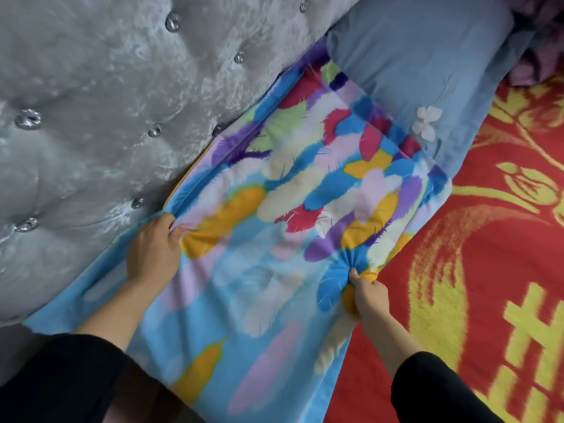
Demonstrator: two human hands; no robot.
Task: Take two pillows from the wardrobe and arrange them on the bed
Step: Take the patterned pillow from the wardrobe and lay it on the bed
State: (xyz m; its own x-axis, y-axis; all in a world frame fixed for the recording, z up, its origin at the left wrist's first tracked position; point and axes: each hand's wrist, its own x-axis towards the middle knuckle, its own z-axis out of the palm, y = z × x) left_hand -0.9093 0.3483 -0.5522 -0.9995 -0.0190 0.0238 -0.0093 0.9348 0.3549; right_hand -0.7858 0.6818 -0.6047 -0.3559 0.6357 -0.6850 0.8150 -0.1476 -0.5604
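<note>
Both pillows are on the bed [503, 227] against the headboard [106, 102]. The feather-print pillow [274, 209] is pinched by the left hand [154, 248] at its headboard edge and the right hand [367, 293] at the opposite edge. The blue pillow [427, 62] lies just beyond. Looks soft and light, so bunched fabric near the corners is probably the best grip.

Fingertips of the left hand [154, 251] vanish into bunched feather-print pillow [274, 227] fabric; its lower end is cut off at six o'clock. Blue pillow [427, 65] tucks under purple cloth [537, 41] at one o'clock.
</note>
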